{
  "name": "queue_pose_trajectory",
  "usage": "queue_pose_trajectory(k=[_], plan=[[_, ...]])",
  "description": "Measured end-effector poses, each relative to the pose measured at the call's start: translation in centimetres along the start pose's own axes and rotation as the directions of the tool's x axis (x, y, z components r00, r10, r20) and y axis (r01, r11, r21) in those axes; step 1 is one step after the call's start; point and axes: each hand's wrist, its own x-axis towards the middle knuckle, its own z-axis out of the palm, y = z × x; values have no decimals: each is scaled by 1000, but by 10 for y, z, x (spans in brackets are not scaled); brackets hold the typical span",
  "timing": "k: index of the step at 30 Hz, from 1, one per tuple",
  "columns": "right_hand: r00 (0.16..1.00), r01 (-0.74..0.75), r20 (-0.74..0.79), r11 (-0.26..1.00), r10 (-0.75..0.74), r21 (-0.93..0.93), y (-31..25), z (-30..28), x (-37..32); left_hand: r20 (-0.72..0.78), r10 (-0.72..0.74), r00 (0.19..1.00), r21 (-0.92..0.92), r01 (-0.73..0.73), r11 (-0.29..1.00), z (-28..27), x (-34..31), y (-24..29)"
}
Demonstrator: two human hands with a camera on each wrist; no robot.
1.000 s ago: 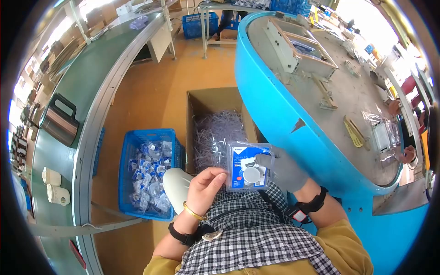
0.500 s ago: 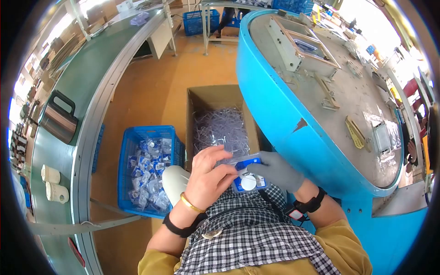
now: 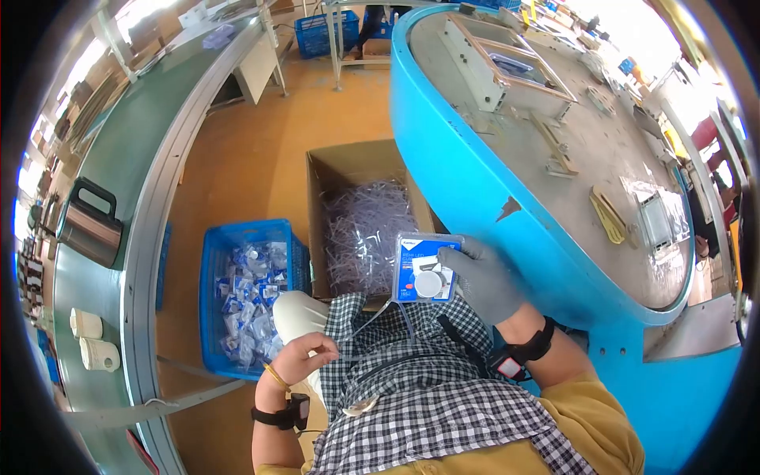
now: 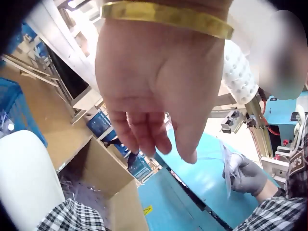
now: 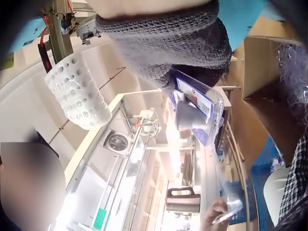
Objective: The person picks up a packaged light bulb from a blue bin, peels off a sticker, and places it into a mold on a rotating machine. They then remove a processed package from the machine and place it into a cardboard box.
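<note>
My right hand [image 3: 491,281], in a grey knit glove, grips the right side of a clear blister pack [image 3: 409,264]. Inside the pack are a blue printed card and a round white piece. From the pack's lower edge a thin clear plastic strip [image 3: 370,318] stretches down and left to my bare left hand [image 3: 305,356]. That hand pinches the strip between thumb and fingers, low beside the lap. In the right wrist view the strip runs from the pack [image 5: 197,108] toward the left hand [image 5: 215,214].
A cardboard box [image 3: 317,214] full of clear plastic strips stands ahead on the floor. Left of it, a blue crate [image 3: 207,293] holds many packed items. A round blue-sided table [image 3: 451,158] curves along the right, and a green conveyor [image 3: 150,134] with a kettle [image 3: 91,226] runs along the left.
My left hand has moved from the pack down and left, drawing the clear strip out from its edge. The right hand keeps hold of the pack, now facing up.
</note>
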Motion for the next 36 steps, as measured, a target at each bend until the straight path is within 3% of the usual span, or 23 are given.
queue_pose_trajectory(k=[3, 4, 6, 7, 9, 12, 14, 16, 18, 19, 20, 21, 22, 23, 24, 26, 28, 29, 31, 34, 35, 36], plan=[[999, 29, -42, 999, -28, 21, -3, -4, -6, 170, -3, 985, -252, 46, 967, -9, -3, -9], [998, 33, -51, 999, -32, 22, -6, -4, -10, 179, 2, 984, -251, 44, 967, -13, -7, -13], [998, 48, -48, 997, -51, -65, -11, -3, -19, 198, 94, 976, -592, 43, 805, -18, -17, -22], [997, 44, -55, 997, -47, -59, -11, -3, -21, 198, 146, 969, -640, 16, 768, -21, -21, -31], [999, 15, -30, 993, -12, 118, -9, -1, -22, 193, 192, 962, -707, 1, 707, -17, -28, -38], [1000, -24, 8, 984, 23, 174, -8, 2, -21, 112, 264, 958, -790, -75, 609, -9, -37, -36], [998, -61, 35, 977, 55, 204, -9, 7, -19, -59, 334, 941, -807, -242, 539, -5, -43, -38], [994, -100, 67, 968, 87, 231, -8, 8, -18, -114, 303, 946, -815, -263, 516, 2, -48, -34], [993, -95, 88, 981, 81, 167, -6, 5, -15, -277, 20, 961, -842, -253, 477, 10, -50, -28], [992, -97, 93, 981, 82, 169, -6, 3, -13, -312, 98, 945, -888, -327, 324, 11, -40, -25], [992, -113, 69, 979, 102, 172, -6, 0, -11, -314, 96, 945, -887, -328, 326, 11, -31, -16], [991, -129, 43, 976, 123, 176, -6, -1, -11, -335, -126, 934, -850, -242, 468, 12, -23, -4], [991, -128, 45, 976, 123, 174, -7, 0, -11, -374, -334, 865, -806, -125, 579, 15, -18, 4], [993, -120, 23, 970, 118, 211, -8, 2, -10, -307, -375, 875, -701, 58, 711, 22, -13, 0], [993, -113, 2, 962, 116, 249, -9, 3, -9, -223, -319, 921, -564, 145, 813, 26, -8, -6], [996, -92, 6, 964, 93, 250, -1, 2, -4, -63, -253, 965, -482, 193, 855, 43, 9, 5], [997, -75, 15, 965, 74, 250, 3, 4, -2, 8, -100, 995, -535, 89, 840, 62, 32, 30], [999, -52, 11, 968, 51, 247, 3, 6, -2, -3, -101, 995, -539, 83, 838, 69, 42, 43], [1000, -30, 12, 971, 27, 237, 2, 10, -2, 54, -1, 999, -765, 42, 643, 76, 59, 63], [999, -35, 11, 971, 33, 237, -3, 13, -4, 28, 134, 991, -669, -81, 739, 74, 76, 63], [998, -55, 3, 972, 56, 229, -4, 14, -5, 38, 12, 999, -642, 15, 767, 71, 76, 66], [997, -78, -6, 972, 81, 223, -5, 15, -7, 38, 9, 999, -644, 17, 765, 69, 77, 64]])
